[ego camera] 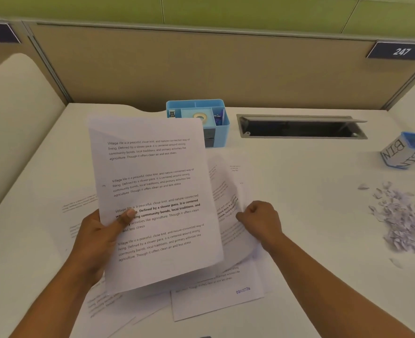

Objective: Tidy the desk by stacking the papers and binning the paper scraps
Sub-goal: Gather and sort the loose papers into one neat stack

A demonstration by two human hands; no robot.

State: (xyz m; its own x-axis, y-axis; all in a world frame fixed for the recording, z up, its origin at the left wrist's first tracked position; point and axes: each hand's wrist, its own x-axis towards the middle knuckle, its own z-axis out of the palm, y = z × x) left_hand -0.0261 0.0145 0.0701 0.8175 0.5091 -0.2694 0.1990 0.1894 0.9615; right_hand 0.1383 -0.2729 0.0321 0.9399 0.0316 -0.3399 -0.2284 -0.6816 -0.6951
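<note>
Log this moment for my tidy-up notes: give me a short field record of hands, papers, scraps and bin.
left hand: holds printed sheets raised, thumb on the text
right hand: closed on a curled sheet
loose papers: lying flat on desk
paper scraps: heaped at right, not binned
bin: far right, lying tipped over
organiser: blue, behind the sheets

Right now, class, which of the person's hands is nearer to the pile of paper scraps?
Right. The right hand grips a sheet mid-desk, with bare desk between it and the paper scraps further right. The left hand holds the printed sheets on the far side.
</note>
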